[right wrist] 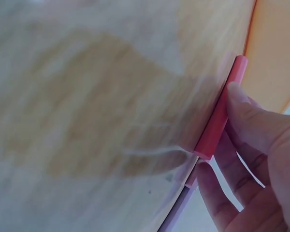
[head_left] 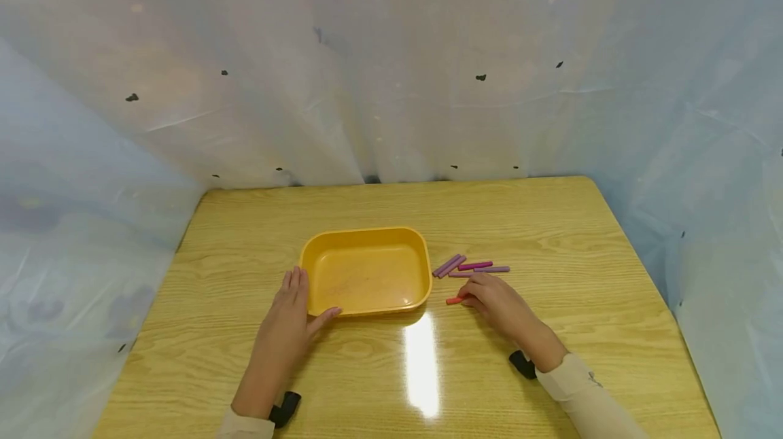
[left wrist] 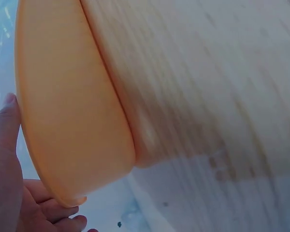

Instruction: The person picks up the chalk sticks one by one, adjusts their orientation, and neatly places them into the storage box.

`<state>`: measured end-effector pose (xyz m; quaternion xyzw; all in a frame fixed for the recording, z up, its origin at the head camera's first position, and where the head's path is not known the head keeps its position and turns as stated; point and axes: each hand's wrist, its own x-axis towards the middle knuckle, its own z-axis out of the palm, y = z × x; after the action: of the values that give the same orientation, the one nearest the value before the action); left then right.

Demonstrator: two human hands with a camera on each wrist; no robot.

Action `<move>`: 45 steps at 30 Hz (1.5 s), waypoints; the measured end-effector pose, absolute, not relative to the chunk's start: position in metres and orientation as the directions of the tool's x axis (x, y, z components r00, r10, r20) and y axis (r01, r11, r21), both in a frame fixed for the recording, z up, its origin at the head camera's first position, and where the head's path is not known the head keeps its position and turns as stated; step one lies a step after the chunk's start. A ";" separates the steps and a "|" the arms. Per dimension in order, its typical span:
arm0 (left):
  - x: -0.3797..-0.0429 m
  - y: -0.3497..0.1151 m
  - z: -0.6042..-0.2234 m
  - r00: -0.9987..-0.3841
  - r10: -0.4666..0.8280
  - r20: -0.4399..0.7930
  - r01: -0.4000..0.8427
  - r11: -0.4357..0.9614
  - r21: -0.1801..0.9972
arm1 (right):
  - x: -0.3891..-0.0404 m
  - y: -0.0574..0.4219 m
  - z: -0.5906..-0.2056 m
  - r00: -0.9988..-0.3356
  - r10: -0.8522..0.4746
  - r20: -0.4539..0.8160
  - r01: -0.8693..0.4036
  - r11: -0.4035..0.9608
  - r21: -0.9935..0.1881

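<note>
A yellow plastic tray (head_left: 367, 276) sits on the table. My left hand (head_left: 287, 330) rests against its near left corner, fingers fairly straight along the left side and thumb at the near rim. The left wrist view shows the outer wall of the tray (left wrist: 72, 106) beside that thumb. To the right of the tray, my right hand (head_left: 498, 306) pinches a short red stick (head_left: 453, 301) low at the tabletop. Seen from the right wrist, the thumb lies on the red stick (right wrist: 222, 111), with the fingers at its far side and end.
Several purple sticks (head_left: 446, 266) and a magenta stick (head_left: 474, 266) lie loosely just beyond the right hand. The wood-grain table (head_left: 520, 215) is backed by a pale plastic sheet (head_left: 391, 85), with sheeting at both sides too.
</note>
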<state>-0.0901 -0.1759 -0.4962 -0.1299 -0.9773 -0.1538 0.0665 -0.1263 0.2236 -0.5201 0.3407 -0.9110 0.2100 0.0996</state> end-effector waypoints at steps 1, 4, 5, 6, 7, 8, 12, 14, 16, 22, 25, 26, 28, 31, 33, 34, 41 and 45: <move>-0.090 -0.176 -0.496 -0.960 0.229 0.160 0.268 0.920 0.286 | -0.126 0.223 -0.520 -0.751 -0.581 0.313 -0.659 0.683 -0.314; -0.090 -0.177 -0.495 -0.965 0.225 0.136 0.257 0.920 0.297 | -0.126 0.223 -0.521 -0.762 -0.582 0.285 -0.648 0.693 -0.316; -0.090 -0.177 -0.494 -0.965 0.225 0.133 0.255 0.919 0.301 | -0.126 0.222 -0.521 -0.767 -0.580 0.274 -0.642 0.696 -0.321; -0.090 -0.177 -0.494 -0.965 0.226 0.133 0.256 0.917 0.305 | -0.126 0.222 -0.521 -0.770 -0.578 0.268 -0.637 0.699 -0.325; -0.090 -0.177 -0.493 -0.965 0.228 0.131 0.258 0.916 0.308 | -0.125 0.222 -0.521 -0.775 -0.575 0.262 -0.632 0.703 -0.327; -0.090 -0.177 -0.493 -0.965 0.230 0.128 0.260 0.914 0.312 | -0.125 0.222 -0.520 -0.780 -0.571 0.257 -0.626 0.706 -0.331; -0.091 -0.177 -0.491 -0.964 0.241 0.114 0.265 0.913 0.311 | -0.123 0.221 -0.519 -0.792 -0.555 0.255 -0.611 0.710 -0.350; -0.092 -0.177 -0.491 -0.964 0.242 0.106 0.264 0.912 0.314 | -0.123 0.221 -0.519 -0.795 -0.551 0.254 -0.606 0.708 -0.362; -0.093 -0.176 -0.491 -0.963 0.246 0.107 0.268 0.912 0.309 | -0.123 0.220 -0.519 -0.798 -0.548 0.250 -0.601 0.707 -0.371; -0.093 -0.175 -0.491 -0.954 0.260 0.148 0.293 0.910 0.293 | -0.123 0.221 -0.517 -0.815 -0.541 0.208 -0.576 0.715 -0.395; -0.092 -0.175 -0.490 -0.955 0.256 0.150 0.290 0.910 0.295 | -0.122 0.221 -0.517 -0.828 -0.533 0.172 -0.551 0.719 -0.424; -0.092 -0.175 -0.490 -0.956 0.254 0.148 0.288 0.910 0.298 | -0.122 0.221 -0.517 -0.835 -0.527 0.160 -0.538 0.718 -0.441; -0.092 -0.175 -0.490 -0.959 0.249 0.136 0.280 0.910 0.306 | -0.121 0.221 -0.517 -0.849 -0.511 0.134 -0.506 0.715 -0.483; -0.091 -0.175 -0.490 -0.963 0.241 0.116 0.266 0.912 0.312 | -0.120 0.221 -0.518 -0.870 -0.481 0.108 -0.454 0.695 -0.558; -0.091 -0.175 -0.491 -0.966 0.237 0.103 0.258 0.913 0.315 | -0.119 0.221 -0.518 -0.882 -0.460 0.101 -0.422 0.677 -0.603; -0.091 -0.175 -0.490 -0.967 0.236 0.098 0.255 0.914 0.314 | -0.118 0.222 -0.518 -0.888 -0.448 0.099 -0.405 0.664 -0.629; -0.090 -0.175 -0.491 -0.970 0.226 0.092 0.244 0.915 0.322 | -0.113 0.227 -0.519 -0.931 -0.346 0.114 -0.305 0.567 -0.765; -0.092 -0.175 -0.492 -0.968 0.228 0.107 0.251 0.915 0.316 | -0.110 0.231 -0.519 -0.964 -0.260 0.057 -0.192 0.531 -0.825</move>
<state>-0.0917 -0.1750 -0.4917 -0.1223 -0.9779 -0.1660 0.0340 -0.1099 0.2306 -0.5186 0.1292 -0.8742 0.4667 -0.0365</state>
